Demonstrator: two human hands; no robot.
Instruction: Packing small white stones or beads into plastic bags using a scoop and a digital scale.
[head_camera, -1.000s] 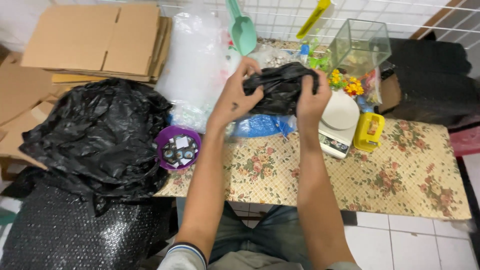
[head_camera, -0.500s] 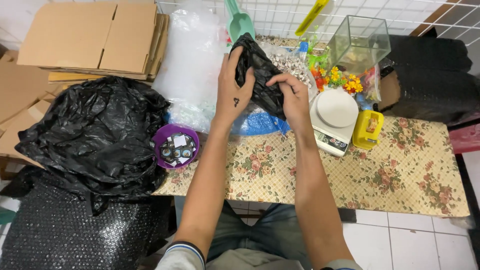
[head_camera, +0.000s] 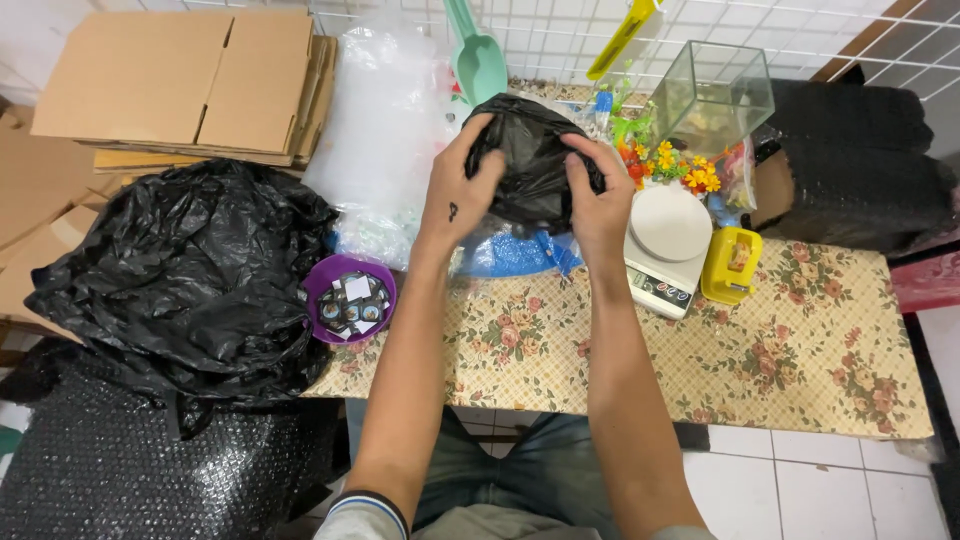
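Turned from an upright, drawn-out shape into a rounder bundle: small black plastic bag, held above the surface, near the scale. Left hand and right hand both clamped on its sides, apparently bunching or wrapping it.

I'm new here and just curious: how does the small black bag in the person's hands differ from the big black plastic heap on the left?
The small black bag is a compact bundle, while the black plastic heap is far larger and sprawls loosely. The small black bag is held above the floral table by the left hand and right hand; the heap lies untouched beside the table. Both are glossy, crumpled black plastic.
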